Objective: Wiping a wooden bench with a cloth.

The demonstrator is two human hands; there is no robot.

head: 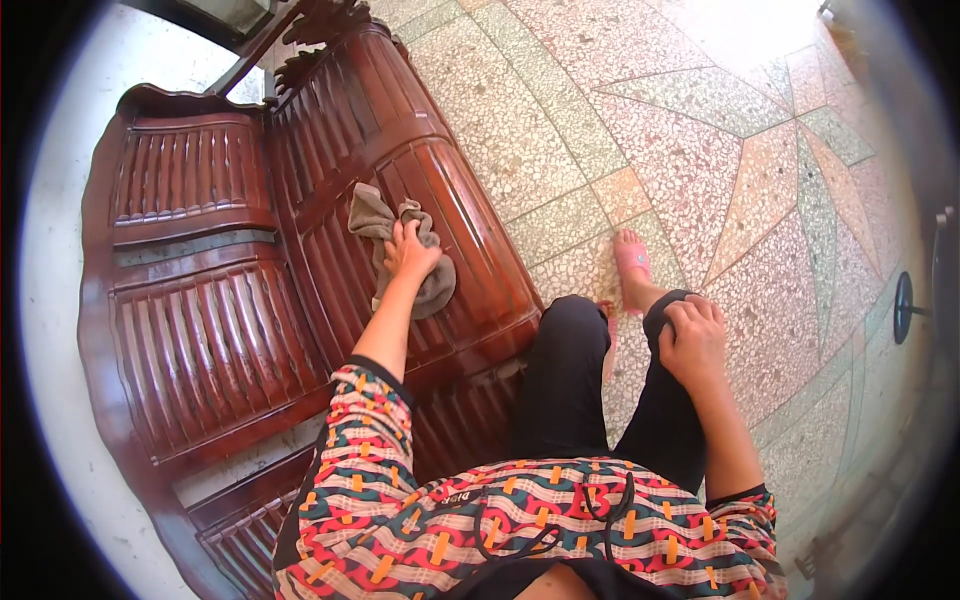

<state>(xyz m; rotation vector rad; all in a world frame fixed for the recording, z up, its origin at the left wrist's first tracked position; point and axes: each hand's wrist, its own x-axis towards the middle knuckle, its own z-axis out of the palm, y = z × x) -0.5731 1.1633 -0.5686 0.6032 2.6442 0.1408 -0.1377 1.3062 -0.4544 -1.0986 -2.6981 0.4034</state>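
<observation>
My left hand point(411, 251) rests on a crumpled grey-brown cloth point(435, 289), which lies on the slatted seat of a glossy reddish-brown wooden bench point(480, 247). Its fingers are spread and bent over the bunched fabric, pressing it against the slats. Part of the cloth fans out beyond my fingertips. My right hand point(694, 337) lies on my right knee, over the black trouser leg, and no object shows in it. I am seated on the same bench, with its slatted backrest point(210, 330) to my left.
The bench's carved armrest point(322, 26) stands at its far end. A speckled terrazzo floor point(525, 127) with coloured inlays spreads to the right. My foot in a pink slipper point(632, 259) is on it. A dark round object point(903, 307) on a short stem is at the right edge.
</observation>
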